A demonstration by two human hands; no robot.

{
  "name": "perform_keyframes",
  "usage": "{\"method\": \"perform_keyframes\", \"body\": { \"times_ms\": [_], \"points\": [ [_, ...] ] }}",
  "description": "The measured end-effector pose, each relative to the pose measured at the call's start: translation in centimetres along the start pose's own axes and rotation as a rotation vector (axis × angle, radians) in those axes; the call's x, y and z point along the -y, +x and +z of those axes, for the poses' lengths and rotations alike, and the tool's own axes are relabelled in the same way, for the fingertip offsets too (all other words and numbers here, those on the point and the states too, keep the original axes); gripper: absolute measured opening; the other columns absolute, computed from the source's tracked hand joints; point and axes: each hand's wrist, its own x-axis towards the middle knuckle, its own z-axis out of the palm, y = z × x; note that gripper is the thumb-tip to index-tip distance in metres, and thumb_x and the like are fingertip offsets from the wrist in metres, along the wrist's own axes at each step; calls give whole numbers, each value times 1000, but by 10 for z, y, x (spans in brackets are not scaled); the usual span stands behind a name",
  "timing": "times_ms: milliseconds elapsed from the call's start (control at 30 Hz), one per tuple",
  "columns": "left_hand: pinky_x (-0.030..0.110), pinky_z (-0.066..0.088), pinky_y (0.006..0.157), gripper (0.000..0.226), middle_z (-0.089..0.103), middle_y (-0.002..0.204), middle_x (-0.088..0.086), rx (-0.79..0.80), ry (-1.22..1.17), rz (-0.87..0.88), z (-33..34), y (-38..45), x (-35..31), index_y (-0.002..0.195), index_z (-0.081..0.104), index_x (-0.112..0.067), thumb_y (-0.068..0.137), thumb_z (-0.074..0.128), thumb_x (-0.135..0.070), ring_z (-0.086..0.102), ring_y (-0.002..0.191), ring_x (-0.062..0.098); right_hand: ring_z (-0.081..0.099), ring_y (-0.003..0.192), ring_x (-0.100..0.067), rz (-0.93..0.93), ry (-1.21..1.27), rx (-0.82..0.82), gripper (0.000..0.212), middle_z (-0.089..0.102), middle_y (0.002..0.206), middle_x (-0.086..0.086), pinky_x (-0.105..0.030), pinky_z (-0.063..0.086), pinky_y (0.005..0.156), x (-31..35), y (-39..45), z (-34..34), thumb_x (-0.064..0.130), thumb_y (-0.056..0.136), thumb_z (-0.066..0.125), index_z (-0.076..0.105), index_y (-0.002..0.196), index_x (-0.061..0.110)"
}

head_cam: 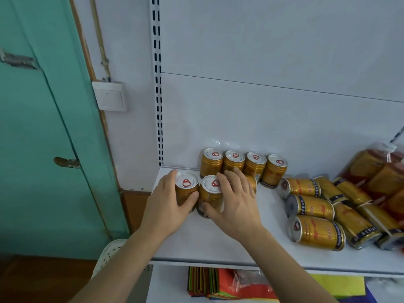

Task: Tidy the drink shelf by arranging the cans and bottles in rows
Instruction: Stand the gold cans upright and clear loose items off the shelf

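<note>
Presently: left hand (pixel 168 200) grips front-row can (pixel 186 189), shelf (pixel 218 243) nine o'clock; right hand (pixel 235 201) wraps neighbouring can (pixel 211 192). Risk: nudging tips back row (pixel 243 164); loose cans (pixel 310 206) at three o'clock may roll.

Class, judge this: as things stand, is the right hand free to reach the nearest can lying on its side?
Probably not at once: the right hand grips an upright can. Bare shelf separates it from the lying can.

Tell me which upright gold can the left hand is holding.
The left hand grips the front-left can, nearest the shelf's left end; the other upright cans stand to its right or behind.
</note>
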Motion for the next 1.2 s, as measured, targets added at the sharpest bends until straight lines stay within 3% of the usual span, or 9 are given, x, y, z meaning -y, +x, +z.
{"method": "perform_keyframes", "body": {
  "times_ms": [133,300,600,733,933,1133,1200],
  "points": [
    [48,47,114,87,49,155,8,-90,156,116,-6,2,-10,157,32,-17,93,43,-76,48,142,27,18,162,-32,9,-94,32,88,40,167,-10,-56,23,129,-1,-7,-10,75,96,49,44,160,15],
    [59,35,119,75,50,154,14,-172,249,306,0,4,-35,154,42,-9,100,49,-61,42,147,35,17,164,-32,-5,-159,-10,79,41,167,-11,-56,23,129,-11,-25,-32,69,100,48,47,158,15],
    [55,27,126,74,40,166,9,-61,272,493,54,-36,-125,160,41,-15,103,47,-62,28,158,29,21,163,-34,89,-274,-57,77,43,166,-14,-58,26,127,-74,-93,-100,68,105,44,50,157,12],
    [56,29,125,73,41,165,11,-37,237,552,90,-68,-182,159,44,-13,103,47,-61,28,158,31,15,164,-32,122,-298,-50,76,38,169,-12,-57,24,128,-124,-140,-141,69,106,39,47,159,15],
    [57,32,122,72,43,164,13,-5,215,647,158,-123,-275,155,51,-9,101,52,-58,33,156,33,21,163,-33,204,-356,-59,78,41,168,-12,-58,29,126,-217,-226,-199,70,105,39,47,160,15],
    [50,24,129,74,35,170,7,103,196,719,223,-165,-360,162,40,-17,104,40,-64,23,161,25,14,164,-33,360,-405,-29,81,35,170,-12,-56,21,131,-299,-290,-249,73,106,30,42,162,16],
    [49,29,128,72,37,168,6,126,174,749,241,-169,-385,162,39,-18,105,41,-62,27,159,25,11,165,-32,409,-412,-13,82,33,172,-12,-55,19,132,-322,-300,-261,73,105,26,40,163,16]
  ]
}}
